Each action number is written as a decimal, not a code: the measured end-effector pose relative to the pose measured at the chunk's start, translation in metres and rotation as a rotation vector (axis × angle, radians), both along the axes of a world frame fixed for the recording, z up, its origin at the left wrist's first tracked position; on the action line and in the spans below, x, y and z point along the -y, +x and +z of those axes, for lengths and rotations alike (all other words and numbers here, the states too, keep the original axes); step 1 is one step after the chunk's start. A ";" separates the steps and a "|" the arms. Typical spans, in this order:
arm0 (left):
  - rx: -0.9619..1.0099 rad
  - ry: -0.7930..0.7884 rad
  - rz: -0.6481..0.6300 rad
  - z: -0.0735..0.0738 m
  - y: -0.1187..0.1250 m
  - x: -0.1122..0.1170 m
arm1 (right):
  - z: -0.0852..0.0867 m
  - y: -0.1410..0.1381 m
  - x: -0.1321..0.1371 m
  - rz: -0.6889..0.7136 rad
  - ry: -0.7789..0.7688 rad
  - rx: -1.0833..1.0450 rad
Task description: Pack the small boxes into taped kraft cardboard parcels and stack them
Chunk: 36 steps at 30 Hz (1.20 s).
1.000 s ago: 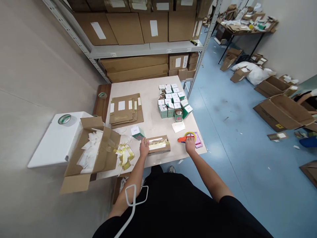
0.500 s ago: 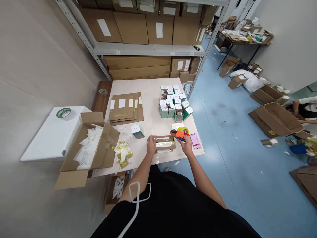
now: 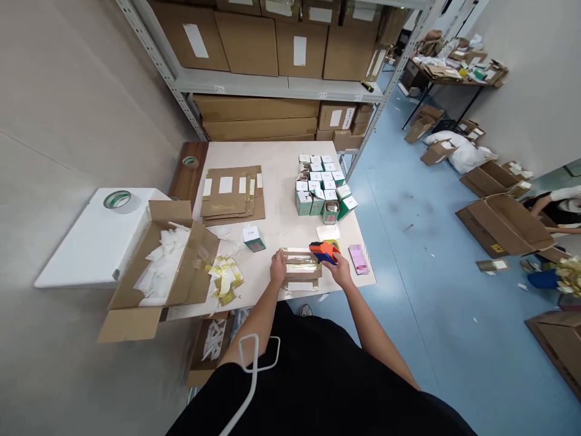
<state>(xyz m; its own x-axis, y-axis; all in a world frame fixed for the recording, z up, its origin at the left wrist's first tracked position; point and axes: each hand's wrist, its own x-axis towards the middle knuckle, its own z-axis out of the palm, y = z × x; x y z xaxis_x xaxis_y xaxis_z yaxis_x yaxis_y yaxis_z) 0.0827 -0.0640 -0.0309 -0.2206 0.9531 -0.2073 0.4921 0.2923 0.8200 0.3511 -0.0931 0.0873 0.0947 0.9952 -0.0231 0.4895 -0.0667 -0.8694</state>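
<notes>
A small cardboard box point(image 3: 303, 274) lies at the table's front edge, with shiny tape across its top. My left hand point(image 3: 278, 266) has its fingers closed round the box's left end. In my right hand point(image 3: 340, 269) is an orange and blue tape dispenser point(image 3: 324, 252), held over the box's right end; whether it touches the cardboard I cannot tell. Part of a yellow tape roll point(image 3: 333, 243) shows behind the dispenser. Right of that hand lies a phone point(image 3: 359, 259) with a pink screen. A white and green carton point(image 3: 253, 238) stands beyond my left hand.
Several white and green cartons point(image 3: 318, 188) stand together at the table's right side. Flattened cardboard point(image 3: 233, 192) lies at the back left. An open box point(image 3: 195, 266) of white paper is at left, beside crumpled tape scraps point(image 3: 226, 277). A shelf rack point(image 3: 281, 85) rises behind.
My right hand and the tape dispenser have shifted slightly left, and the dispenser has turned. My left hand stays at the box's left end. The camera view has moved a little.
</notes>
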 end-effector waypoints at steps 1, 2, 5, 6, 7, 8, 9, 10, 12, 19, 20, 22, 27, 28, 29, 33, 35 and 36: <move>-0.005 -0.001 -0.006 0.001 0.004 -0.006 | -0.004 -0.004 0.000 0.032 -0.016 -0.011; -0.013 -0.001 -0.009 0.001 0.007 -0.011 | -0.009 -0.009 0.001 0.066 -0.030 -0.023; -0.022 -0.031 -0.005 0.004 0.007 -0.019 | -0.027 -0.024 0.006 0.155 -0.056 -0.006; -0.012 -0.055 -0.009 0.005 0.005 -0.020 | -0.032 -0.029 0.008 0.174 -0.060 0.015; 0.003 -0.081 -0.020 0.007 0.002 -0.020 | -0.038 -0.032 0.010 0.185 -0.062 0.039; 0.019 -0.103 -0.036 0.010 -0.002 -0.020 | -0.043 -0.035 0.012 0.192 -0.061 0.061; 0.027 -0.112 -0.051 0.013 -0.006 -0.020 | -0.048 -0.036 0.014 0.197 -0.057 0.079; 0.024 -0.099 -0.061 0.018 -0.010 -0.020 | -0.052 -0.037 0.015 0.204 -0.050 0.090; -0.003 -0.015 -0.051 0.029 -0.014 -0.019 | -0.058 -0.036 0.018 0.220 -0.032 0.100; 0.345 -0.234 -0.163 0.072 0.008 -0.034 | -0.072 -0.030 0.021 0.238 0.000 0.092; 0.395 -0.290 -0.211 0.077 0.012 -0.037 | -0.072 -0.030 0.021 0.233 -0.004 0.095; 0.477 -0.369 -0.279 0.086 0.018 -0.043 | -0.072 -0.030 0.020 0.231 -0.012 0.098; 0.746 -0.404 -0.277 0.103 0.015 -0.047 | -0.063 -0.029 0.016 0.258 -0.015 0.051; 0.786 -0.398 -0.270 0.104 0.012 -0.047 | -0.060 -0.028 0.016 0.266 -0.021 0.039; 0.815 -0.389 -0.264 0.105 0.010 -0.047 | -0.057 -0.028 0.016 0.272 -0.030 0.031; 0.828 -0.292 -0.207 0.104 0.005 -0.044 | -0.040 -0.025 0.014 0.274 -0.085 0.058; 0.797 -0.214 -0.138 0.102 0.004 -0.043 | -0.032 -0.024 0.013 0.280 -0.098 0.091; 0.784 -0.175 -0.096 0.101 0.004 -0.042 | -0.028 -0.023 0.013 0.289 -0.101 0.101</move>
